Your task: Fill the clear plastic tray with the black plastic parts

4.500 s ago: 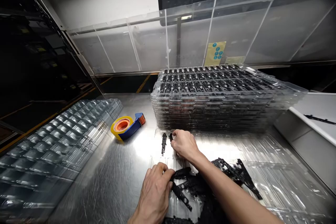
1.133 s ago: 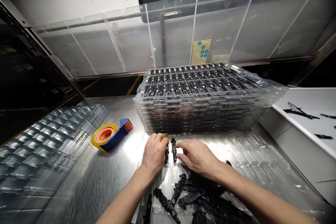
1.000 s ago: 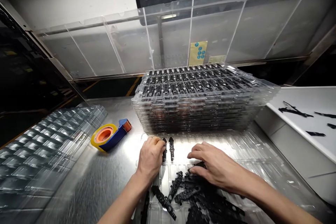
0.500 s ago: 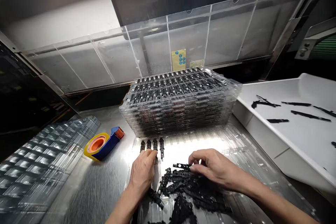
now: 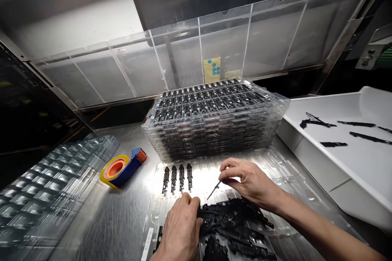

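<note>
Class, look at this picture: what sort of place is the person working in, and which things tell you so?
Probably a factory packing bench: a stack of clear trays filled with small black parts, a loose pile of black parts on a steel table, and a tape dispenser.

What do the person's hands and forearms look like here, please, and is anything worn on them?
The left hand and right hand are bare: no gloves, rings or watch show. Both forearms are uncovered as far as the picture reaches, with no sleeve in view.

1. Matt black plastic is shown by the part pinched in the right hand.
2. Glossy clear plastic forms the tray beneath.
3. Brushed, shiny metal forms the table leftward.
</note>
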`<state>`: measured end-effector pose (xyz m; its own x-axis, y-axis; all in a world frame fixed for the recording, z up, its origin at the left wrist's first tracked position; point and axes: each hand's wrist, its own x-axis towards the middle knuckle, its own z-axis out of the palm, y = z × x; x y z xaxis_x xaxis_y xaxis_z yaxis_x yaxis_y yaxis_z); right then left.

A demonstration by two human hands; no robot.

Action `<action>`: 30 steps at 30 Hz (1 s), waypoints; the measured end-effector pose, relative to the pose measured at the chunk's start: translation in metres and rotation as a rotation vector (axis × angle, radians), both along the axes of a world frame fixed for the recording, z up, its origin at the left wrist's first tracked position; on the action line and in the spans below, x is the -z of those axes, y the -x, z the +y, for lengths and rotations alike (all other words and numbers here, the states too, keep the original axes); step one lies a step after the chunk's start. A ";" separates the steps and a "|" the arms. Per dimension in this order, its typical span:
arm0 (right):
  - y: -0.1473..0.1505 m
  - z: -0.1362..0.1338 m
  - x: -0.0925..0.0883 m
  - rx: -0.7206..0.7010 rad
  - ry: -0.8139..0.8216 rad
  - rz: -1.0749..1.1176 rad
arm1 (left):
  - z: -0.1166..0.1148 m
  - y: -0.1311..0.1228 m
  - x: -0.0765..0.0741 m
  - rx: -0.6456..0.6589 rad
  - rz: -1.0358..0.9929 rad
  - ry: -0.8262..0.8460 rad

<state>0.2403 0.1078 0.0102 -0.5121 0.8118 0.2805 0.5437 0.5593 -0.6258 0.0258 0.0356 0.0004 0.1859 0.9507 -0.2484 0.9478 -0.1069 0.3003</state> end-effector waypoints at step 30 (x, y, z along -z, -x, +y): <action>0.034 0.044 0.053 -0.175 -0.507 -0.443 | 0.089 -0.017 0.022 -0.252 0.014 -0.259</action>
<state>0.2060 0.1514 -0.0428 -0.7774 0.5307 0.3375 0.5628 0.8266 -0.0035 0.0427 0.1249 -0.0214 -0.0640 0.9979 0.0058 0.9579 0.0598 0.2809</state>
